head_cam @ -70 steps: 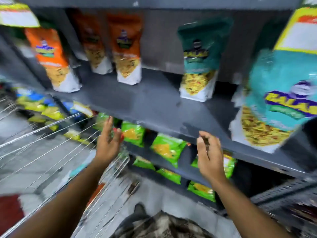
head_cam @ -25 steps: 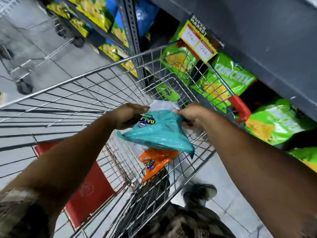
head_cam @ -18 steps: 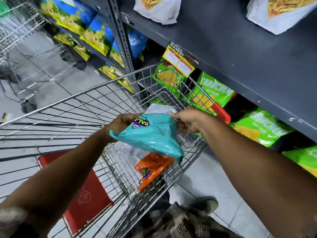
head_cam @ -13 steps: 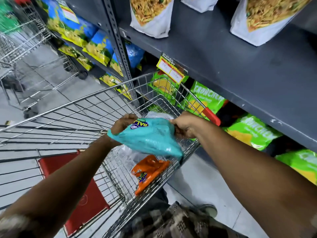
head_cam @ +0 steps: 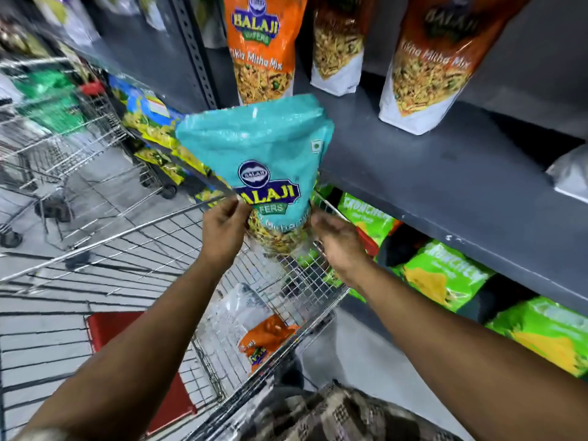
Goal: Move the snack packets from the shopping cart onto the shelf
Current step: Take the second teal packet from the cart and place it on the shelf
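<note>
A teal Balaji snack packet [head_cam: 264,160] stands upright in the air above the wire shopping cart [head_cam: 133,237], close to the front edge of the grey shelf [head_cam: 429,173]. My left hand [head_cam: 222,233] grips its lower left side and my right hand [head_cam: 337,246] holds its lower right side. Down in the cart's small front basket lie an orange packet [head_cam: 264,338] and a clear-and-white packet [head_cam: 235,313]. Orange Balaji packets [head_cam: 261,49] stand on the shelf just behind the teal one.
Two more orange packets [head_cam: 426,65] stand further right on the shelf. Green Crunchex bags [head_cam: 442,275] fill the lower shelf. A perforated shelf upright [head_cam: 194,49] rises at the left. Other carts [head_cam: 57,148] stand on the aisle floor to the left.
Both hands have lifted the teal packet out of the cart, turned it from lying flat to upright, and raised it to shelf height.
</note>
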Motion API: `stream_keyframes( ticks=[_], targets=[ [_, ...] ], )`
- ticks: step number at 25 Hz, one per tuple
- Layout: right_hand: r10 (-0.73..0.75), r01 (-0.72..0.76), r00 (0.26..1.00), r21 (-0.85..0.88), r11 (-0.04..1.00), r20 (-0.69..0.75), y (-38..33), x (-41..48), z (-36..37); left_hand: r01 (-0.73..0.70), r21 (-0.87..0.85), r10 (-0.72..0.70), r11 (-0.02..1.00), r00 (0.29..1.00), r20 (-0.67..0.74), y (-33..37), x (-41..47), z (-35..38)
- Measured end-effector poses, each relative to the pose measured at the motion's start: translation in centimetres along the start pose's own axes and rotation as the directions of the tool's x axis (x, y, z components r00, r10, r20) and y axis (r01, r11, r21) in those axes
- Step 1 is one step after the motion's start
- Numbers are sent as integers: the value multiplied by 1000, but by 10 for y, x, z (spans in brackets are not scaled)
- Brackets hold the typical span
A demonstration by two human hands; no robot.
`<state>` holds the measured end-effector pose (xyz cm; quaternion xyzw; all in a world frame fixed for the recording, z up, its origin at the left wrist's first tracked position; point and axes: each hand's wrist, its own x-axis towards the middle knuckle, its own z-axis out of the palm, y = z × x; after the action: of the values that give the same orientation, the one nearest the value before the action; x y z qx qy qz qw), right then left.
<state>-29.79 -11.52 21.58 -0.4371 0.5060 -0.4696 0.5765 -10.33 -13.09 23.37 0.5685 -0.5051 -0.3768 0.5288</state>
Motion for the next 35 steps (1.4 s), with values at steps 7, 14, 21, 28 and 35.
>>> stream_keyframes(
  ticks=[7, 14, 21, 28, 35],
  targets=[
    [-248, 253, 938, -9, 967, -244, -45, -28, -66, -104, -78, 113, 992, 985, 131, 76, -8, 80],
    [-330, 358, 825, -28, 933, -458, -73, -91, -190, -104, -209, 180, 972, 905, 385, 101, -41, 221],
    [-320, 400, 642, -52, 915, -697, -65, -145, -317, 50, -253, 95, 966, 843, 529, 115, -102, 383],
    [-286, 273, 587, -148, 951, -758, -67, -161, -355, 142, -303, 70, 942, 800, 596, 123, -121, 423],
    [-930, 194, 203, -919, 344, -305, -190, -203, -345, -227, -113, 209, 967, 463, 861, 103, -101, 397]
  ],
)
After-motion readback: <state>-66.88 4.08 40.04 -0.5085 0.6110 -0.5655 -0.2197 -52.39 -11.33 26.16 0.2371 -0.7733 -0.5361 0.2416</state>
